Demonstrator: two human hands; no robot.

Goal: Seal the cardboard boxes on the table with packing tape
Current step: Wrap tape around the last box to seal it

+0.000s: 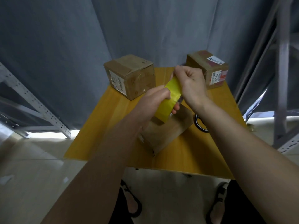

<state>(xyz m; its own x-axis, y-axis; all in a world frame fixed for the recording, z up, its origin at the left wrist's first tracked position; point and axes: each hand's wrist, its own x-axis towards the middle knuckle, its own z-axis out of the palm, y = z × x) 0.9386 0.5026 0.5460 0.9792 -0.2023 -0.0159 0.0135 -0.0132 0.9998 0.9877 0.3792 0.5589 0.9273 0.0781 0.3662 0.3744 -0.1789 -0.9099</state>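
Note:
A yellow roll of packing tape [168, 101] is held above the middle cardboard box [163, 135], which lies on the yellow table [202, 152]. My left hand [155, 101] grips the roll from the left, fingers curled round it. My right hand [189, 83] pinches the tape's upper end, fingers curled, with a strip stretched up from the roll. A second cardboard box [131, 76] stands at the table's far left. A third cardboard box [210, 68] with labels stands at the far right.
A black ring-shaped object [199, 125] lies on the table, partly hidden by my right forearm. Grey curtains hang behind the table. Metal shelving [32, 101] stands at the left and right. My feet in sandals show below the table's near edge.

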